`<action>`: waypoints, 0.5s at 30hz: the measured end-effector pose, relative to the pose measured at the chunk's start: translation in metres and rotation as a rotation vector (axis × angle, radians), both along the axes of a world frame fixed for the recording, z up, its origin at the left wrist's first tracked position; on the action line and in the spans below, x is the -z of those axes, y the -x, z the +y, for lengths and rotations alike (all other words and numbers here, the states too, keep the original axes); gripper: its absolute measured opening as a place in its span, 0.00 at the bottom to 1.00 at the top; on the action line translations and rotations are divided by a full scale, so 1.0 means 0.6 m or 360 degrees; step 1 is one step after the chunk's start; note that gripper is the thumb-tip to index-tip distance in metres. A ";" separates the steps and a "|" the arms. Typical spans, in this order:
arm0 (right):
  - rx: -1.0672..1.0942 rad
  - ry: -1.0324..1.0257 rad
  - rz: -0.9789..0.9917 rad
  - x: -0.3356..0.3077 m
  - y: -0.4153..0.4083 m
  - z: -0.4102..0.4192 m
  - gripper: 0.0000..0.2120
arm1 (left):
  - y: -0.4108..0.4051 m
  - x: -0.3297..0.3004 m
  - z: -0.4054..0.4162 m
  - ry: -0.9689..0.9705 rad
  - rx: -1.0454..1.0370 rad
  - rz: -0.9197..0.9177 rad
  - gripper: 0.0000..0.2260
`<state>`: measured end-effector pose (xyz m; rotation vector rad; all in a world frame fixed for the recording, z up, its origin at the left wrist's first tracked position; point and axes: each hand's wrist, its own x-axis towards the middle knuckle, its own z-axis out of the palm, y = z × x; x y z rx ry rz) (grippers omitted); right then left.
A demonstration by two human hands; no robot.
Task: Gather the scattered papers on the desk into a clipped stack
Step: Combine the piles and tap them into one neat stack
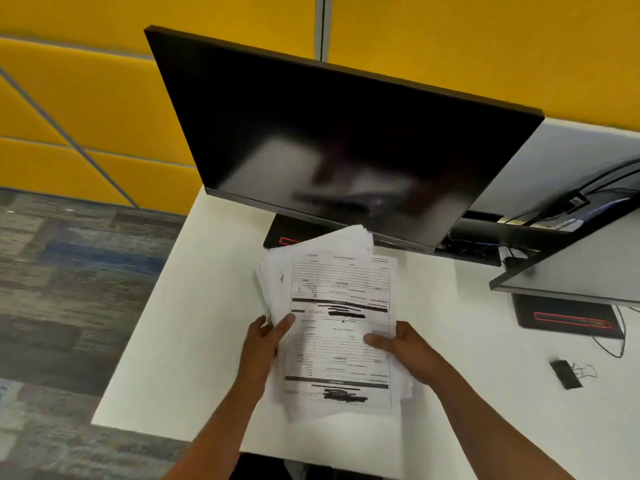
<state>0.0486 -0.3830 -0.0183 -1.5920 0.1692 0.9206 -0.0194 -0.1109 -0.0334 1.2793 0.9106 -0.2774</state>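
Both hands hold a loose stack of papers (341, 327) over the white desk (194, 306), just in front of the dark monitor (329, 140). The left hand (265, 344) grips the left edge of the stack, its thumb lying on the top sheet and the other fingers under the pile. The right hand (403, 348) grips the right edge in the same way, thumb pointing inward across the printed form. Both forearms come up from the lower edge of the view and bend toward each other, so the hands face one another with the papers between them. The sheets are not aligned: corners fan out at the far end and at the left side. It seems the stack is lifted a little from the desk, but the picture is blurred there. A black binder clip (568, 374) lies on the desk well apart to the right, near a second monitor base (564, 315).
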 end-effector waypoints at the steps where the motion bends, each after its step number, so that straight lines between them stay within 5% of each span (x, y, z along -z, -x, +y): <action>1: 0.0040 -0.0023 -0.0008 -0.002 0.004 0.004 0.15 | -0.011 -0.009 0.004 0.0162 0.0044 -0.0086 0.47; 4: 0.0135 0.0035 -0.0203 -0.022 -0.005 0.021 0.16 | -0.050 -0.051 0.013 0.0364 0.0201 -0.0312 0.27; 8: 0.0316 0.0042 -0.0507 -0.063 -0.039 0.048 0.18 | -0.105 -0.092 0.012 -0.0099 0.0251 -0.0584 0.16; 15: 0.0484 0.0009 -0.0816 -0.077 -0.081 0.038 0.21 | -0.178 -0.110 0.018 -0.0313 0.0622 -0.0818 0.26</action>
